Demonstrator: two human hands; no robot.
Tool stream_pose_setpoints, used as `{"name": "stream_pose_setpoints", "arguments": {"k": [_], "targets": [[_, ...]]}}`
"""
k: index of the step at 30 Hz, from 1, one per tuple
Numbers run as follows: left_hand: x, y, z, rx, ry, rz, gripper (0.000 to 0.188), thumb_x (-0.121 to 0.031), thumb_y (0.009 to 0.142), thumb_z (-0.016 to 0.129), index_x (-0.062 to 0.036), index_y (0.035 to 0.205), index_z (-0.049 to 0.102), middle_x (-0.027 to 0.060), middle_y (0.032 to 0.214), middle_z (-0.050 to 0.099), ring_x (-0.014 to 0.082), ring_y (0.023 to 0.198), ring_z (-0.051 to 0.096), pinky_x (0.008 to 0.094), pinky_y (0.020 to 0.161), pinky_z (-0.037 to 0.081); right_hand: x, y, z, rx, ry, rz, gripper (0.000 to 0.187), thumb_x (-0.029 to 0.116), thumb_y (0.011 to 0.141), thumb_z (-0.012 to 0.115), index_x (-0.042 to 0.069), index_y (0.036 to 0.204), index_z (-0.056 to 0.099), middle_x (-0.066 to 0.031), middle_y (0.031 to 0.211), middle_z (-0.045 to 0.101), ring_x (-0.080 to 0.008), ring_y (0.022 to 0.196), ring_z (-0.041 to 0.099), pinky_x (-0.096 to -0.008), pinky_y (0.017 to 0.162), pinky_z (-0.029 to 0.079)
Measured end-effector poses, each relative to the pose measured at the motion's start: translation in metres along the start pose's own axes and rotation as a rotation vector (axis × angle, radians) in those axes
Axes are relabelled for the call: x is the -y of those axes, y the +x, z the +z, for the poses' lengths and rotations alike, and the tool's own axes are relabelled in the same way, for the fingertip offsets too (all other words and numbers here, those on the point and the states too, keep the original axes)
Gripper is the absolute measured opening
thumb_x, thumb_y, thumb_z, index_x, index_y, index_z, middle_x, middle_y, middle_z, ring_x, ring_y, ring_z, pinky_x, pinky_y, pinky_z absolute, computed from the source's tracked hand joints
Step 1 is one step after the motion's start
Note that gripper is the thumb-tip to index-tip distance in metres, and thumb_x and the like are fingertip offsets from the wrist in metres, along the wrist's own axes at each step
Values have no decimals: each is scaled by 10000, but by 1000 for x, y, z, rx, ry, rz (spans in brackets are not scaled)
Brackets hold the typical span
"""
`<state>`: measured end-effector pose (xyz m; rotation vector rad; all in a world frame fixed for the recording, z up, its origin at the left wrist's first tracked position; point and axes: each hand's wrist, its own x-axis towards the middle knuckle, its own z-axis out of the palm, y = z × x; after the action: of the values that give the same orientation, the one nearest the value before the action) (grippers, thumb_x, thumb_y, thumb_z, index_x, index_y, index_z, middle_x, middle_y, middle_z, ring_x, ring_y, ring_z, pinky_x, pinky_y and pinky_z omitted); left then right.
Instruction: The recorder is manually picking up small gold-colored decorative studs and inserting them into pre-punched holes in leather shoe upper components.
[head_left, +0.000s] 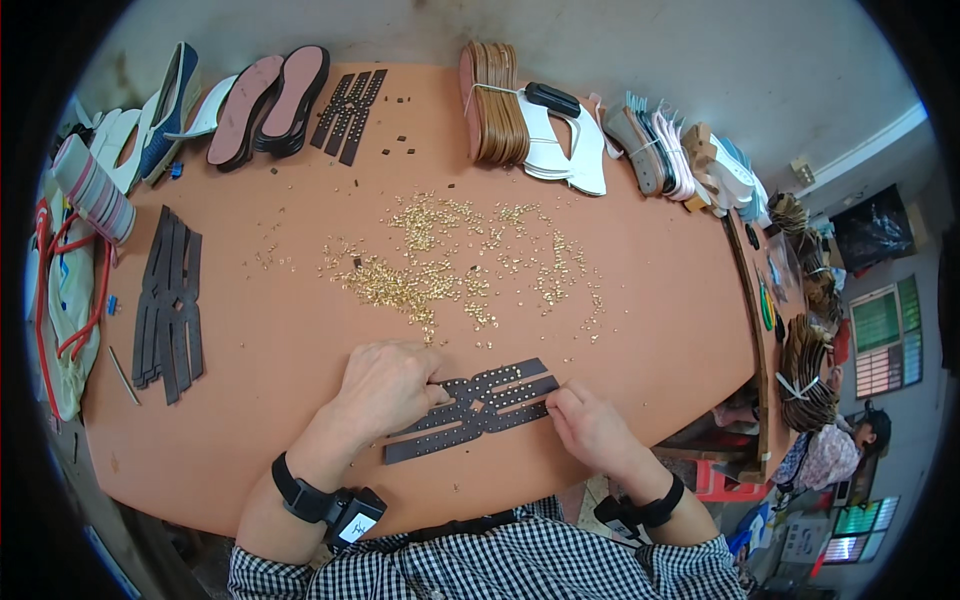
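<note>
In front of me a dark, slotted shoe-upper piece point(476, 405) lies on the table, dotted with small studs and with a diamond-shaped hole at its middle. My left hand point(392, 385) is over its far left part, fingers curled together with the tips down at the piece; whatever they pinch is hidden. My right hand point(590, 422) pinches the piece's right end between thumb and fingers. Just beyond my hands is a loose spread of small gold studs point(400, 285), thickest beyond my left hand.
A stack of similar dark pieces point(172, 300) lies at left beside a thin metal rod point(124, 375). Pink-topped soles point(295, 100), a studded piece point(348, 115), a tied bundle of brown soles point(497, 105) and white cutouts point(565, 145) line the far edge. Another person point(830, 450) is at far right.
</note>
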<state>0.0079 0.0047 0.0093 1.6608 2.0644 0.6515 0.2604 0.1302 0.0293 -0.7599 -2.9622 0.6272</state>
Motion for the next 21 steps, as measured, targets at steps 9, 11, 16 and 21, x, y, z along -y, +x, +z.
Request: {"name": "stream_pose_setpoints", "arguments": {"k": [9,11,16,21], "targets": [[-1,-1,-2,0,-10,-7,254,-276,654,778,-76,690,627,82,692,641,279,675,629,397,597,478,1,4,-8,35,70,28,98,27,803,588,14,895,557,-147,858,575,-354,762,604,-392,661,509],[-2,-1,-2,2,-12,-6,254,-279,656,778,-77,692,629,85,692,641,283,680,631,399,597,478,-2,2,-7,14,94,12,109,17,790,589,8,893,557,-146,860,574,-343,757,607,-386,662,508],[0,-1,-1,13,-6,-20,252,-282,656,778,-79,695,634,87,694,643,288,681,633,400,596,479,-2,2,-11,52,123,53,135,17,792,588,15,924,560,-151,896,577,-350,793,613,-401,690,516],[-1,0,-1,9,-10,-15,245,-276,659,777,-81,692,633,82,688,641,281,668,632,396,593,479,-7,-2,-8,31,202,84,145,26,802,592,13,943,562,-149,901,574,-344,802,609,-400,701,514]]}}
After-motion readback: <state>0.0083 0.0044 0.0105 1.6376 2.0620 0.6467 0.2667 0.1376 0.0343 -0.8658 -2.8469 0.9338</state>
